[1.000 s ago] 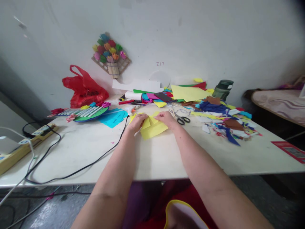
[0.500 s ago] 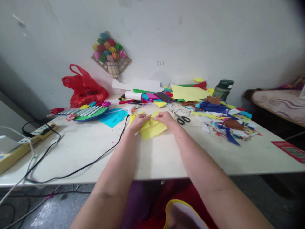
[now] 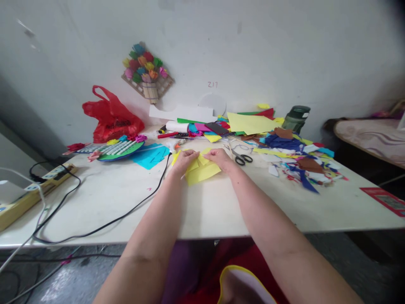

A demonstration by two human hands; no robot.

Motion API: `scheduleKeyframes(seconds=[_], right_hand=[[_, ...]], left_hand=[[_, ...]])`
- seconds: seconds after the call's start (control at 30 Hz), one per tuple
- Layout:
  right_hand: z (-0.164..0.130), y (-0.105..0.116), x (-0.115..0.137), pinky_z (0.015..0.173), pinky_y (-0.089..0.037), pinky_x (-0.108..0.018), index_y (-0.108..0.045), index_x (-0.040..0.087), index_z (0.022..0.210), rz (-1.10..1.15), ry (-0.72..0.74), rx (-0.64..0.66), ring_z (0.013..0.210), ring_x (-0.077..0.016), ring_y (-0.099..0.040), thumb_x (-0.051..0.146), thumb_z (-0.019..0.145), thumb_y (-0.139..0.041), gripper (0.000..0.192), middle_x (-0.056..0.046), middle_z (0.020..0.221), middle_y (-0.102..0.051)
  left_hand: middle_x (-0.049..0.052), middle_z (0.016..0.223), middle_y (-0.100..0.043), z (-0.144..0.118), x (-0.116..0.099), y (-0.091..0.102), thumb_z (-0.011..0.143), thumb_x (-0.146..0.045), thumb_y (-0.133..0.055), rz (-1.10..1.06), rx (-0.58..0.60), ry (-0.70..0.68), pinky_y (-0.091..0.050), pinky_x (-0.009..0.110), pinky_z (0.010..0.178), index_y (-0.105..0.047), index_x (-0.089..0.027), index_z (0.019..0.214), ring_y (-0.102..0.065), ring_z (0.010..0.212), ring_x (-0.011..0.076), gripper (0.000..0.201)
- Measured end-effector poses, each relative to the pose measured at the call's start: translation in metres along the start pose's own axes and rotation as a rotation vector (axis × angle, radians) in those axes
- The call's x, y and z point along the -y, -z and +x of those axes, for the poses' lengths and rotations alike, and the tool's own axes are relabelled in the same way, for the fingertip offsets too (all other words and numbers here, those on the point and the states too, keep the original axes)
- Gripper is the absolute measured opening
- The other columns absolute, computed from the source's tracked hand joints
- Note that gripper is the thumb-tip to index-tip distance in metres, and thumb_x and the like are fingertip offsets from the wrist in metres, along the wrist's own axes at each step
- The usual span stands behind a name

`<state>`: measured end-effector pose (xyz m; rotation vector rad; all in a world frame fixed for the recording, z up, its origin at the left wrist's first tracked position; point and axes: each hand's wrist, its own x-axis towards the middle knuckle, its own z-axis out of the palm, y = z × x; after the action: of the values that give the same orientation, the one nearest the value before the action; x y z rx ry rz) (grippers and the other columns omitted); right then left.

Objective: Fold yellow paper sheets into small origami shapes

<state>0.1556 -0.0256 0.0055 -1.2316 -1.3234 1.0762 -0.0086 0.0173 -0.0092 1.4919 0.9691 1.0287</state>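
- Here, in the head view, both hands are working on one folded yellow paper (image 3: 202, 170) lying flat on the white table (image 3: 202, 211), and it is sitting directly between them.
- The left hand (image 3: 184, 160) is pressing down on the paper's left part, fingers curled and closed onto the sheet; the paper is extending to the right of it and slightly toward the person.
- The right hand (image 3: 221, 158) is pinching the paper's far right edge, fingertips drawn together on a fold; the sheet is lying to the left of it and a little nearer the body.
- The paper's long axis is running roughly left to right, from one hand to the other, so both hands are equally near, each touching it.
- Just beyond the right hand, black-handled scissors (image 3: 243, 158) are resting, near but apart from it.
- Left of the left hand, a black cable (image 3: 133, 209) is trailing across the table, and a blue paper sheet (image 3: 150, 155) is lying farther out.
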Motion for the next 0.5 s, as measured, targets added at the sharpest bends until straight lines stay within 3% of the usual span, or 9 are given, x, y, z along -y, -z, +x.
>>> scheduleKeyframes(seconds=[0.23,0.5], right_hand=[[0.0020,0.0055,-0.0023,0.043,-0.037,-0.023,-0.051,0.018,0.055,-0.102,0.045,-0.018,0.048,-0.0126,-0.049,0.047,0.061,-0.068,0.034,0.003,0.045,-0.048],[0.0030,0.0035,-0.0027,0.040,-0.030,-0.021,-0.045,0.018,0.049,-0.171,0.035,-0.014,0.040,-0.0082,-0.039,0.046,0.056,-0.070,0.038,0.007,0.041,-0.039]], left_hand=[[-0.002,0.052,-0.051,-0.0020,-0.0028,0.0001,0.063,-0.045,-0.066,-0.071,0.043,0.003,-0.035,0.024,0.046,-0.054,-0.017,0.062,-0.049,0.048,0.0116,0.031],[-0.004,0.044,-0.036,-0.0063,-0.0081,-0.0024,0.066,-0.047,-0.064,0.157,-0.040,-0.103,-0.023,0.022,0.042,-0.044,-0.018,0.051,-0.036,0.044,0.0080,0.038]])
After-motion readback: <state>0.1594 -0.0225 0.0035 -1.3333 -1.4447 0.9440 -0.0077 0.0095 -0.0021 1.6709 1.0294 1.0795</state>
